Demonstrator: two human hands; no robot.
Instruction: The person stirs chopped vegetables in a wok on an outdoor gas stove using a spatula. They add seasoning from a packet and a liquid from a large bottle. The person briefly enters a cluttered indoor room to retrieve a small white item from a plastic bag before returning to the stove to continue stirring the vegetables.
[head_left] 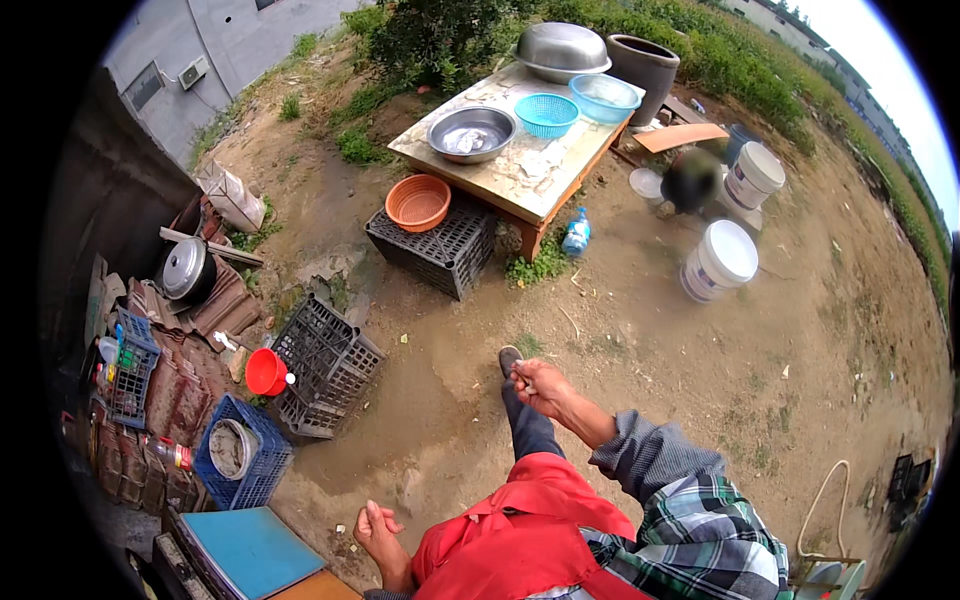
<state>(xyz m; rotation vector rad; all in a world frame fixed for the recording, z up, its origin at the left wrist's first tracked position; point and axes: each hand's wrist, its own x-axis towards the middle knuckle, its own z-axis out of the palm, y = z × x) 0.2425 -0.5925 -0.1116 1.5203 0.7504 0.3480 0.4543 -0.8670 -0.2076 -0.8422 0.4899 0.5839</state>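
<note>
The right hand (540,388) is pinched closed, on what I can't tell; the left hand (382,540) hangs loosely open beside the red apron (475,545), near the right edge of the blue board (250,550).

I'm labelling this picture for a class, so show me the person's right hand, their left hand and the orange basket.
Right hand (542,387): head view, on the back of the hand.
Left hand (380,536): head view, mid-hand.
Orange basket (418,204): head view, on its inside.
</note>
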